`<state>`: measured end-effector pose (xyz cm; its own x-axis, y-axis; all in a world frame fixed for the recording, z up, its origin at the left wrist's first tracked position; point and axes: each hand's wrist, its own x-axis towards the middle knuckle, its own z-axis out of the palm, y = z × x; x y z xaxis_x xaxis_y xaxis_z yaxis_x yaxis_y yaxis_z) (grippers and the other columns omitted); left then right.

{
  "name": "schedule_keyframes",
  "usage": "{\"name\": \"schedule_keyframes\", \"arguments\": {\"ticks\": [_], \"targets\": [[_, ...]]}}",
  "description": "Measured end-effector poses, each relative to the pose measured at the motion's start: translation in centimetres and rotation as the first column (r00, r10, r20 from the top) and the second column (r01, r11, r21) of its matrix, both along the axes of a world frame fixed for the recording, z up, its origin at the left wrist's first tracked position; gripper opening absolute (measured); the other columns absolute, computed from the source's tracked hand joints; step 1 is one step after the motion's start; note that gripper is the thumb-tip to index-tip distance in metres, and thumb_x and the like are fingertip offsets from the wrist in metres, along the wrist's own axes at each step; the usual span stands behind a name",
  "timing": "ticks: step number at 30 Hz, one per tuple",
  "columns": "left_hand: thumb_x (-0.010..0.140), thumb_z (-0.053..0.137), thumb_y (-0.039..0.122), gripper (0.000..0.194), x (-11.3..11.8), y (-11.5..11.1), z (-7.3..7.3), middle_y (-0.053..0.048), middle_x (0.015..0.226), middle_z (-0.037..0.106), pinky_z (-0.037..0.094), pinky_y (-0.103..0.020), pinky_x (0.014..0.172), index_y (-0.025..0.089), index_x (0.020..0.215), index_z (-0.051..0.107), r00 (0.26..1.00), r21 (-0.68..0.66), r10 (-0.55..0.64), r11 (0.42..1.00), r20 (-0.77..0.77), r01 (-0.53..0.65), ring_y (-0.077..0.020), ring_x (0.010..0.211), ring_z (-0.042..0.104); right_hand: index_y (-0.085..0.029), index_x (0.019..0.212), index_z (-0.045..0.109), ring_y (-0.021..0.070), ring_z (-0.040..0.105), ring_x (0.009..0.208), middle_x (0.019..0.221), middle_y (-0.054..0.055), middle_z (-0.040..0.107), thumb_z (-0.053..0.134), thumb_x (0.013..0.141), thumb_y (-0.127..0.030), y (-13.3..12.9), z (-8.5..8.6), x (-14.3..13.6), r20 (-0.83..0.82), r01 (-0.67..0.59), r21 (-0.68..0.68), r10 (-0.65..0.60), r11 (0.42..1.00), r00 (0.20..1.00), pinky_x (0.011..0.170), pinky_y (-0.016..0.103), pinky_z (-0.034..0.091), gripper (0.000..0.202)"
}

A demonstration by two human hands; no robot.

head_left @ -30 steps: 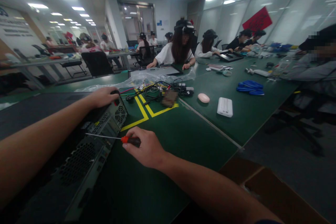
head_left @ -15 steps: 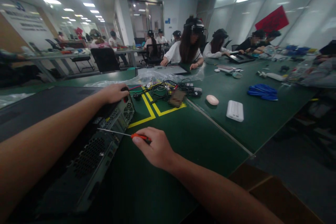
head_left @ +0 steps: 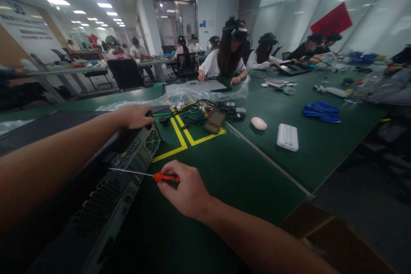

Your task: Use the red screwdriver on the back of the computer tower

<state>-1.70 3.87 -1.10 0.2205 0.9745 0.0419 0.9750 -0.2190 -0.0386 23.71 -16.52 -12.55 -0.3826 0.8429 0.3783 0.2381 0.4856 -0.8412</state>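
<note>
- The right hand (head_left: 188, 188) has its grip closed around the red-and-black handle of a screwdriver (head_left: 158, 176), shaft pointing left.
- The screwdriver's tip is at the rear of a desktop computer tower (head_left: 126, 182); contact is unclear.
- The left hand (head_left: 138, 116) lies over the tower's far rear corner; I cannot tell whether its grip is closed.
- The tower lies on the green surface (head_left: 231, 175), left of tangled cables (head_left: 194, 112).

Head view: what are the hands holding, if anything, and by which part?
The right hand holds a screwdriver by its handle; the left hand rests at a corner of the computer case, grip unclear.
</note>
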Motion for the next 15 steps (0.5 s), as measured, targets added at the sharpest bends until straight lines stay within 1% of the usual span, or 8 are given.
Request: {"name": "schedule_keyframes", "arguments": {"ticks": [2, 4, 5, 7, 9, 11, 13, 15], "targets": [[0.08, 0.057, 0.063, 0.064, 0.4, 0.36, 0.24, -0.017, 0.122, 0.088, 0.061, -0.045, 0.104, 0.024, 0.124, 0.083, 0.999, -0.053, 0.0, 0.999, -0.055, -0.003, -0.0415, 0.119, 0.081, -0.026, 0.112, 0.075, 0.0218, 0.082, 0.095, 0.11, 0.005, 0.088, 0.081, 0.099, -0.027, 0.03, -0.02, 0.0, 0.0, 0.0, 0.006, 0.0, 1.0, 1.0, 0.088, 0.035, 0.064, 0.015], [0.082, 0.053, 0.064, 0.06, 0.72, 0.39, 0.31, -0.013, 0.113, 0.088, 0.061, -0.041, 0.099, 0.025, 0.116, 0.083, 1.0, -0.105, 0.024, 0.994, -0.006, -0.025, -0.0384, 0.113, 0.082, -0.026, 0.112, 0.076, 0.022, 0.082, 0.094, 0.111, 0.006, 0.088, 0.081, 0.1, -0.029, 0.07, -0.06, 0.04, -0.003, -0.002, 0.017, 0.002, 1.0, 1.0, 0.089, 0.036, 0.064, 0.014], [0.083, 0.052, 0.064, 0.058, 0.8, 0.32, 0.25, -0.012, 0.111, 0.088, 0.061, -0.041, 0.097, 0.026, 0.113, 0.083, 0.999, -0.107, 0.037, 0.994, 0.032, -0.034, -0.0377, 0.112, 0.081, -0.025, 0.112, 0.076, 0.0221, 0.082, 0.094, 0.111, 0.006, 0.088, 0.081, 0.1, -0.03, 0.1, -0.1, 0.06, -0.004, -0.003, 0.024, 0.003, 1.0, 1.0, 0.089, 0.036, 0.064, 0.013], [0.083, 0.051, 0.065, 0.057, 0.84, 0.13, 0.02, -0.011, 0.111, 0.087, 0.061, -0.041, 0.097, 0.027, 0.11, 0.084, 0.995, -0.073, 0.061, 0.996, 0.079, -0.056, -0.0378, 0.111, 0.081, -0.025, 0.111, 0.077, 0.0221, 0.082, 0.094, 0.111, 0.006, 0.089, 0.082, 0.101, -0.032, 0.14, -0.24, 0.08, -0.004, -0.004, 0.037, 0.004, 0.999, 1.0, 0.089, 0.036, 0.064, 0.013], [0.084, 0.049, 0.064, 0.06, 0.81, -0.02, -0.27, -0.012, 0.117, 0.088, 0.061, -0.041, 0.099, 0.026, 0.113, 0.086, 0.995, -0.019, 0.072, 0.997, 0.068, -0.071, -0.0384, 0.114, 0.08, -0.025, 0.111, 0.078, 0.022, 0.083, 0.094, 0.111, 0.006, 0.089, 0.083, 0.101, -0.033, 0.18, -0.41, 0.08, -0.004, -0.001, 0.051, 0.001, 0.999, 1.0, 0.09, 0.036, 0.065, 0.014], [0.087, 0.045, 0.062, 0.066, 0.83, -0.11, -0.44, -0.015, 0.123, 0.088, 0.06, -0.041, 0.101, 0.023, 0.12, 0.087, 0.998, 0.007, 0.058, 0.998, 0.024, -0.058, -0.039, 0.118, 0.08, -0.025, 0.112, 0.079, 0.0218, 0.083, 0.094, 0.11, 0.006, 0.089, 0.083, 0.102, -0.032, 0.23, -0.58, 0.07, -0.009, 0.008, 0.066, -0.007, 0.998, 1.0, 0.09, 0.035, 0.065, 0.013], [0.089, 0.044, 0.06, 0.07, 0.95, -0.17, -0.45, -0.016, 0.124, 0.088, 0.06, -0.042, 0.101, 0.021, 0.126, 0.088, 0.999, 0.016, 0.053, 0.998, 0.0, -0.053, -0.0398, 0.118, 0.081, -0.025, 0.113, 0.08, 0.0218, 0.083, 0.094, 0.109, 0.006, 0.089, 0.084, 0.102, -0.033, 0.31, -0.72, 0.1, -0.015, 0.017, 0.083, -0.016, 0.996, 1.0, 0.09, 0.035, 0.065, 0.014], [0.09, 0.042, 0.059, 0.07, 1.13, -0.25, -0.33, -0.016, 0.123, 0.089, 0.061, -0.041, 0.099, 0.021, 0.128, 0.087, 0.998, 0.006, 0.058, 0.998, -0.012, -0.058, -0.0389, 0.116, 0.081, -0.025, 0.113, 0.082, 0.0219, 0.082, 0.093, 0.109, 0.005, 0.089, 0.085, 0.102, -0.033, 0.41, -0.8, 0.18, -0.018, 0.03, 0.103, -0.029, 0.994, 0.999, 0.091, 0.036, 0.065, 0.015]]}}
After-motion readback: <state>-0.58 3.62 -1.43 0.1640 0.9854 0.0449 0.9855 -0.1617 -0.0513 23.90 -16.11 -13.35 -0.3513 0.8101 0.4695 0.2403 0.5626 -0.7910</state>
